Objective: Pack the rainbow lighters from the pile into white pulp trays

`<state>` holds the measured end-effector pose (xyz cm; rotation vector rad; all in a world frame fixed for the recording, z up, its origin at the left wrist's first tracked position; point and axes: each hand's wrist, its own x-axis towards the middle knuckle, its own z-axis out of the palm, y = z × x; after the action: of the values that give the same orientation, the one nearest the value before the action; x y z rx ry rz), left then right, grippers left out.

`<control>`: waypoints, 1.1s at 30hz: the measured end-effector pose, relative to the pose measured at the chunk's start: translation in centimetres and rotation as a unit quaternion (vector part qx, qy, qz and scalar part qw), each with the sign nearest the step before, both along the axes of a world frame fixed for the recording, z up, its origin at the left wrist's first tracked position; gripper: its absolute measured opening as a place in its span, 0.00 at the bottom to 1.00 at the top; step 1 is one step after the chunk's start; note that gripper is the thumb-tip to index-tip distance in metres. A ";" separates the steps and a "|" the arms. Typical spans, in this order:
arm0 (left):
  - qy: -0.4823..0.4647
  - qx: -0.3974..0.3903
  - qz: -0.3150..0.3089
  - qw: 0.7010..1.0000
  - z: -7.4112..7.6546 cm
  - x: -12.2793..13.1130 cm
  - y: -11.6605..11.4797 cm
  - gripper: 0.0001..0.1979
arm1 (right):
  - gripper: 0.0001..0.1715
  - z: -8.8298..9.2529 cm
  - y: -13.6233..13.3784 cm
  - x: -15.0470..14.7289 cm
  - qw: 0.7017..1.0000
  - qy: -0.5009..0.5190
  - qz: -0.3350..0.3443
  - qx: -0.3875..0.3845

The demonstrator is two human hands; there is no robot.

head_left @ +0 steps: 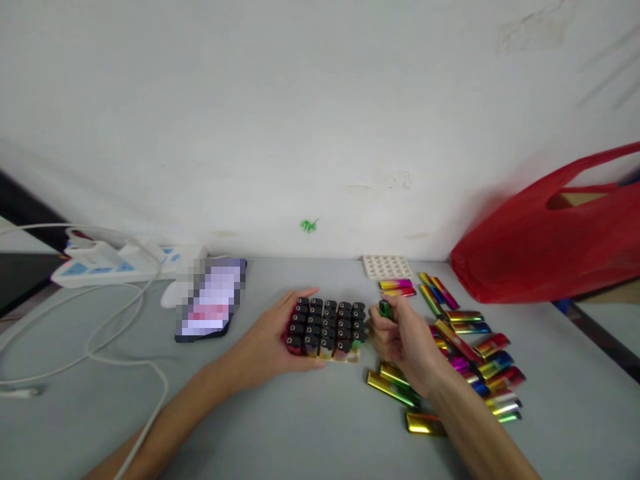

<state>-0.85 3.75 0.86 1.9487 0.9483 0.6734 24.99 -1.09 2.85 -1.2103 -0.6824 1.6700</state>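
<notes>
My left hand [273, 337] is wrapped around the left side of a block of upright lighters [328, 323], its thumb along the near edge and fingers along the far edge. The lighters stand in close rows with black tops upward. Under their near right corner shows the pale edge of a tray [353, 358]. Just right of the block, my right hand [403, 340] is closed around a green lighter [385, 309] whose dark end points up. Most of that lighter is hidden by my fingers. Loose shiny lighters [393, 388] lie beside and beneath my right forearm.
A white tray with holes [387, 267] lies near the wall, and more metallic lighters [495, 363] are scattered at right. Beyond them stands a red bag [550, 247]. At left are a phone [213, 300], a power strip [125, 263] and a looping white cable [150, 363].
</notes>
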 end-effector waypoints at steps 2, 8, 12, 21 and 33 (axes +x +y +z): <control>-0.001 -0.003 0.000 1.000 0.0 0.0 0.0 0.51 | 0.28 -0.1 0.0 0.1 1.000 0.014 -0.002 -0.010; -0.012 -0.006 0.004 1.000 -0.1 0.1 0.0 0.52 | 0.32 -0.1 0.2 0.3 0.999 0.038 -0.003 0.022; -0.013 -0.017 0.003 1.000 -0.1 0.1 -0.1 0.53 | 0.34 0.3 0.2 0.0 0.999 0.045 0.010 0.028; 0.001 0.015 0.001 1.000 -0.2 0.0 0.1 0.53 | 0.21 0.6 -0.1 -0.7 0.988 -0.003 -0.059 0.146; 0.000 -0.001 -0.009 1.000 -0.1 -0.1 0.2 0.53 | 0.15 1.6 -0.9 3.6 0.964 -0.095 0.150 0.197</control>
<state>-0.96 3.91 0.73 1.9535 0.9302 0.6631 28.59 -1.95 4.48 -1.0195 -1.3042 1.5663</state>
